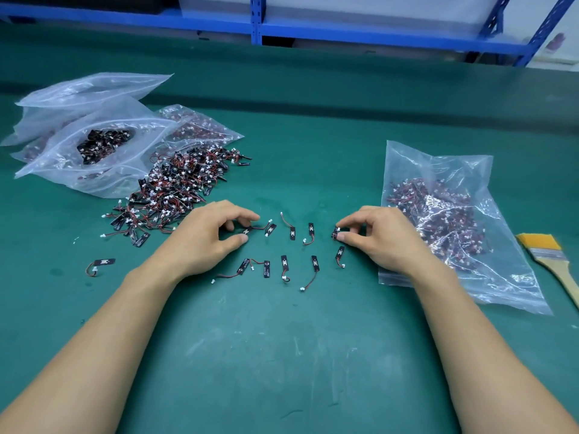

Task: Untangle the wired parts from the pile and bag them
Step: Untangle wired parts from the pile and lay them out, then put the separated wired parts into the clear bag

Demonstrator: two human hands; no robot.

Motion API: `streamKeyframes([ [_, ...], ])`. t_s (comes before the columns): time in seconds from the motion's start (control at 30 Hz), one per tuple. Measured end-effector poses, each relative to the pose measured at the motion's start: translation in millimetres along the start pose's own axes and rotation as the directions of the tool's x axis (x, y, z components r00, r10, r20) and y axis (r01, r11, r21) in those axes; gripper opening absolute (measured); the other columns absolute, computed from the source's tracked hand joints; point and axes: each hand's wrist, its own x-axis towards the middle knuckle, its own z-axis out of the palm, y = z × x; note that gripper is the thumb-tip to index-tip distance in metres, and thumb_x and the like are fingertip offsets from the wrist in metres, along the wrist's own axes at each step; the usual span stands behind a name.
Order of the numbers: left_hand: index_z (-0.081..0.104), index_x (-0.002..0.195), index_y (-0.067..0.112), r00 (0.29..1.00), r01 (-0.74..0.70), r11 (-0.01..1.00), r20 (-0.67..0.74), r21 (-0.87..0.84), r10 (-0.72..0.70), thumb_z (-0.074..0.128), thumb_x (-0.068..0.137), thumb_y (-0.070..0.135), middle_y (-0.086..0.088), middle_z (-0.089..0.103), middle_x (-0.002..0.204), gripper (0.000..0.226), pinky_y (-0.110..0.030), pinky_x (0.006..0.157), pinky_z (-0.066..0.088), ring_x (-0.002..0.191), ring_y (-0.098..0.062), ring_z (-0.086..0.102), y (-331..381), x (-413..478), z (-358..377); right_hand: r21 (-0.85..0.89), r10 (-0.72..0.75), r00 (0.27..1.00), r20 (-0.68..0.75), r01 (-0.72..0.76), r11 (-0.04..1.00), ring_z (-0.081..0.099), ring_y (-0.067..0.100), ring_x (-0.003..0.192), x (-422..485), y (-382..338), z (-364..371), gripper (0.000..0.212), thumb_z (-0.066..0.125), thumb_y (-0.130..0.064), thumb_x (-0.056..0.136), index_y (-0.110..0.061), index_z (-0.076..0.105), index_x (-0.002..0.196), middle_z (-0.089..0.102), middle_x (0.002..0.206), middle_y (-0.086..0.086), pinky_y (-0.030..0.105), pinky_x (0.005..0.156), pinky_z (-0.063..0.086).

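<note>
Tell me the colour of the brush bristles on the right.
Yellow-orange; the brush bristles show best in the head view.

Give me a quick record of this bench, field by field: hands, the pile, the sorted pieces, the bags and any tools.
surface: green mat
left: left hand pinches a wired part on the mat
right: right hand pinches a second wired part
pile: tangled pile, just beyond the left hand
sorted: separated parts in two rows between the hands
bags: filled bag on the right; open bag on the left, parts inside
tool: paintbrush at far right
</note>
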Motion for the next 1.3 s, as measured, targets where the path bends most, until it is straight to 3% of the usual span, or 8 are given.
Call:
streamKeyframes([
  [0.2, 0.074, 0.109, 0.023, 0.999, -0.034, 0.998, -0.034, -0.047, 0.032, 0.074, 0.087, 0.007, 0.017, 0.063, 0.089, 0.027, -0.012, 0.069, 0.041, 0.075, -0.006, 0.057, 26, 14, 25, -0.057, -0.067, 0.998, 0.019, 0.068, 0.996, 0.059, 0.010, 0.085, 1, -21, 15, 0.015, 0.070, -0.046, 0.089, -0.038, 0.076, 0.101, 0.065, 0.087, -0.012, 0.037, 0.079, 0.051],
  [0.33, 0.071, 0.115, 0.022, 0.997, -0.080, 0.994, -0.012, -0.074, 0.079, 0.063, 0.093, 0.008, 0.014, 0.068, 0.104, 0.027, -0.019, 0.083, 0.046, 0.089, -0.002, 0.061, 53, 28, 44, -0.055, -0.127, 0.991, 0.034, 0.129, 0.990, 0.059, 0.012, 0.089, -1, -30, 18, 0.017, 0.064, -0.038, 0.096, -0.036, 0.075, 0.109, 0.067, 0.096, -0.011, 0.037, 0.082, 0.050],
  [0.4, 0.068, 0.120, 0.023, 0.998, -0.070, 0.994, -0.014, -0.084, 0.069, 0.060, 0.095, 0.011, 0.014, 0.065, 0.110, 0.028, -0.023, 0.089, 0.046, 0.095, -0.005, 0.061, 54, 30, 45, -0.032, -0.112, 0.994, -0.008, 0.112, 0.993, 0.053, -0.001, 0.076, -5, -27, 11, 0.016, 0.066, -0.034, 0.094, -0.035, 0.076, 0.107, 0.065, 0.092, -0.014, 0.037, 0.082, 0.051],
  [0.57, 0.045, 0.142, 0.041, 0.987, -0.105, 0.994, 0.126, -0.006, 0.105, 0.057, 0.084, 0.067, 0.017, 0.043, 0.143, 0.065, -0.035, 0.113, 0.033, 0.132, -0.008, 0.039, 38, 19, 37, -0.054, -0.058, 0.997, -0.043, 0.056, 0.997, 0.047, -0.019, 0.070, -12, -16, -17, 0.020, 0.077, -0.039, 0.081, -0.038, 0.075, 0.101, 0.061, 0.083, -0.026, 0.035, 0.082, 0.051],
  [0.7, 0.026, 0.151, 0.049, 0.941, -0.255, 0.945, 0.277, 0.206, 0.193, 0.039, 0.070, 0.094, 0.017, 0.020, 0.161, 0.094, -0.035, 0.121, 0.013, 0.148, -0.007, 0.013, 46, 19, 54, -0.203, 0.024, 0.993, 0.117, 0.000, 0.979, 0.049, -0.003, 0.080, -21, -15, -41, 0.058, 0.086, -0.061, 0.059, -0.044, 0.068, 0.111, 0.054, 0.096, -0.024, 0.035, 0.086, 0.049],
  [0.87, 0.062, 0.124, 0.040, 0.956, -0.283, 0.939, 0.132, 0.195, 0.261, 0.052, 0.079, 0.078, 0.013, 0.052, 0.125, 0.060, -0.032, 0.100, 0.039, 0.117, -0.012, 0.043, 45, 29, 55, -0.326, 0.164, 0.950, 0.265, -0.072, 0.943, 0.049, 0.007, 0.097, -31, -12, -59, 0.085, 0.093, -0.059, 0.045, -0.046, 0.058, 0.121, 0.045, 0.101, -0.022, 0.036, 0.085, 0.048],
  [1.07, 0.064, 0.101, 0.033, 0.970, -0.235, 0.964, 0.092, 0.127, 0.224, 0.059, 0.094, 0.048, 0.015, 0.053, 0.097, 0.018, -0.036, 0.074, 0.051, 0.081, -0.008, 0.054, 43, 30, 51, -0.290, 0.219, 0.923, 0.316, -0.126, 0.949, 0.055, -0.008, 0.070, -30, -7, -60, 0.055, 0.094, -0.029, 0.061, -0.041, 0.067, 0.108, 0.064, 0.084, -0.025, 0.034, 0.082, 0.055],
  [1.3, 0.071, 0.095, 0.022, 0.971, -0.235, 0.967, -0.018, 0.097, 0.238, 0.068, 0.092, 0.034, 0.013, 0.054, 0.085, 0.013, -0.032, 0.068, 0.048, 0.071, -0.008, 0.049, 36, 29, 46, -0.230, 0.121, 0.960, 0.253, -0.062, 0.971, 0.061, -0.008, 0.066, -16, -18, -42, 0.031, 0.064, -0.009, 0.077, -0.029, 0.075, 0.097, 0.070, 0.070, -0.021, 0.026, 0.080, 0.056],
])
